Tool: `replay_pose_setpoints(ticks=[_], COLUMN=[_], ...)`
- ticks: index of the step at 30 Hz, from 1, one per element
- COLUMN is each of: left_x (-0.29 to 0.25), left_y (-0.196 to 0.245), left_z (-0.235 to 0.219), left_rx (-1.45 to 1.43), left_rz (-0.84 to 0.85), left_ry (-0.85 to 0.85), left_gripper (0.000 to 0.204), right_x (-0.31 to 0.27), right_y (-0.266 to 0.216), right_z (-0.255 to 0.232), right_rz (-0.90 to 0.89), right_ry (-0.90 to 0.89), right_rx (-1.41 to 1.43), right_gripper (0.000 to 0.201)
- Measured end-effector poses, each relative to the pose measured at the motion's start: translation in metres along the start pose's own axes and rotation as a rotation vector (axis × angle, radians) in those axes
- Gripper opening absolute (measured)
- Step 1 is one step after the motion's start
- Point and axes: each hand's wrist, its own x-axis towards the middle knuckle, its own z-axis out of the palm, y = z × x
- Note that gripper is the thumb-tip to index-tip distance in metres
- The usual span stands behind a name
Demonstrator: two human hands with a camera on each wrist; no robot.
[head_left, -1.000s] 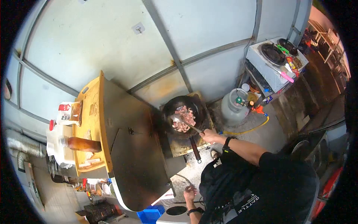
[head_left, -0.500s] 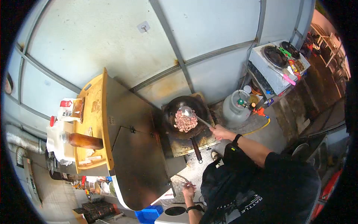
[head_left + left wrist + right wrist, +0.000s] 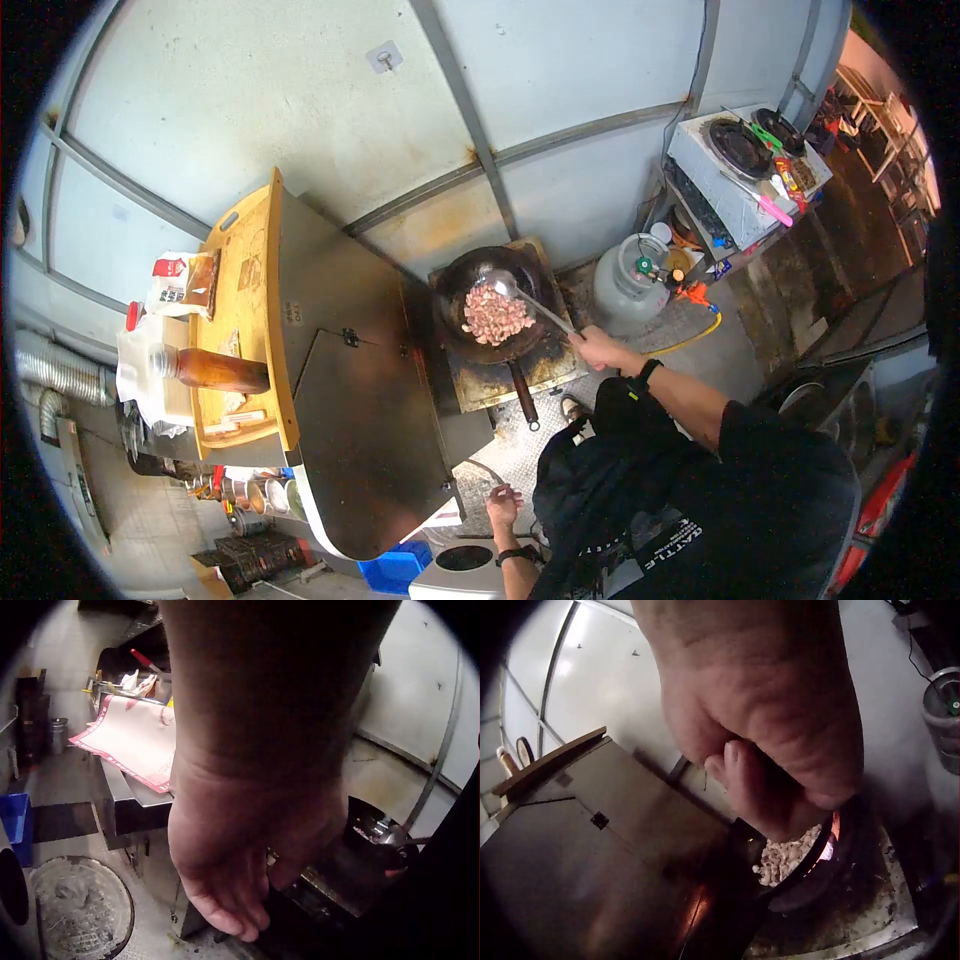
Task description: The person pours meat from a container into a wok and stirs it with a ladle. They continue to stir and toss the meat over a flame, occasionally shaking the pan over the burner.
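Observation:
A black wok with a dark handle sits on the stove, holding a heap of small pinkish meat pieces. My right hand grips the ladle's handle; the ladle's bowl lies at the far edge of the meat. In the right wrist view, the curled fingers of my right hand hide the ladle, and flame shows beside the wok's rim. Away from the wok, my left hand hangs low and holds nothing, its fingers loosely bent; the left wrist view shows this left hand too.
A steel cabinet stands left of the stove, with a wooden tray and a bottle on top. Right of the stove are a gas cylinder, a yellow hose and a second stove. A blue bin is below.
From the near left of the meat, the ladle's bowl has moved to its far side, and my right hand has shifted right. The meat lies in a more compact heap. My left hand stays low.

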Motion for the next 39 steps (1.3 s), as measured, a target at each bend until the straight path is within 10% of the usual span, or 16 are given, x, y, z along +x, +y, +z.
replay_pose_setpoints(ticks=[7,19,23,39], left_x=[0.002,-0.011,-0.001,-0.004], left_y=[0.019,0.047,0.027,0.024], left_z=[0.017,0.034,0.019,0.028], left_rx=[0.010,0.166,-0.016,-0.059], left_rz=[-0.081,-0.052,-0.035,-0.011], left_ry=[-0.030,-0.016,-0.013,0.013], left_gripper=[0.023,0.022,0.023,0.023], right_x=[-0.012,0.021,-0.033,-0.053], right_y=[0.000,0.035,-0.021,-0.034], right_z=[0.012,0.038,0.005,-0.006], right_rz=[0.066,-0.464,-0.496,-0.264], right_ry=[0.037,0.050,0.262,-0.060], right_rx=[-0.236,-0.801,-0.900,-0.788], right_gripper=[0.054,0.026,0.013,0.017])
